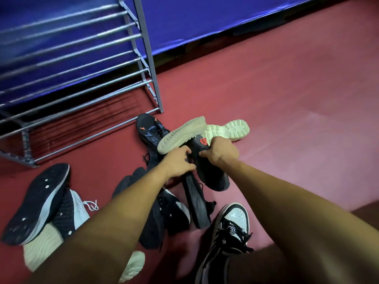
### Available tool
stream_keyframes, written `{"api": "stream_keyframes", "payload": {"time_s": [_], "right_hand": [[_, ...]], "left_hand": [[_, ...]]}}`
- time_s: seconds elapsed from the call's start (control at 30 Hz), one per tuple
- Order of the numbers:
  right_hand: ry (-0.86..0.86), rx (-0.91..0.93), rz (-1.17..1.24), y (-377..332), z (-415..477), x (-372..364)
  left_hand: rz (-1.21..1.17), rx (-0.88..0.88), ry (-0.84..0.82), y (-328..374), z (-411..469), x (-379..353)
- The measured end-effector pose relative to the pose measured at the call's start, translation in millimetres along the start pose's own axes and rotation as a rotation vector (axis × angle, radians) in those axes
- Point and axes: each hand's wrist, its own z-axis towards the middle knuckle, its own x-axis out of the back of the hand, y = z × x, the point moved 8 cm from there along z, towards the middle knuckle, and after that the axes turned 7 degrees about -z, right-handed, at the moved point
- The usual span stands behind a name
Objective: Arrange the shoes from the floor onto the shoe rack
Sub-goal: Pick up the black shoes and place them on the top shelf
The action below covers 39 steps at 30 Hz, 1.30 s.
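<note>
Fingers [185, 151] of left hand [179, 161] and right hand [222, 152] clamp the dark shoe [211, 177], heel pointing away, shoe rack [150, 64] up-left, nearer the left.

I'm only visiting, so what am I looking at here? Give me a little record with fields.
Setting: red floor, with a grey metal shoe rack at upper left
Left hand: grips the dark shoe near its opening
Right hand: grips that shoe's heel end
Nearby shoes: pale-soled shoe lying sole-up, black-and-white sneaker, dark-soled shoe
Progress: every shoe in view is down at the floor pile, none on the rack's bars
</note>
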Motion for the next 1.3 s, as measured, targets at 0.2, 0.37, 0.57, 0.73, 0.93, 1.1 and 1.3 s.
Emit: {"api": "stream_keyframes", "payload": {"time_s": [0.2, 0.37, 0.57, 0.73, 0.93, 1.1, 1.3], "right_hand": [[0.058, 0.051, 0.026, -36, -33, 25], [0.110, 0.139, 0.014, -85, -64, 38], [0.160, 0.291, 0.040, -153, -105, 54], [0.133, 0.373, 0.097, -208, -132, 67], [0.096, 0.484, 0.237, -266, -160, 93], [0.128, 0.567, 0.293, -304, -184, 118], [0.071, 0.678, 0.475, -326, -195, 140]], "left_hand": [[-0.132, -0.005, 0.008, -4, -38, 34], [-0.212, -0.021, 0.070, -10, -70, 71], [-0.239, -0.049, 0.144, -14, -109, 124], [-0.330, -0.036, 0.261, -32, -154, 182], [-0.659, -0.015, 0.286, -32, -208, 230], [-0.736, -0.072, 0.397, -13, -237, 263], [-0.963, -0.139, 0.448, 5, -254, 281]]}}
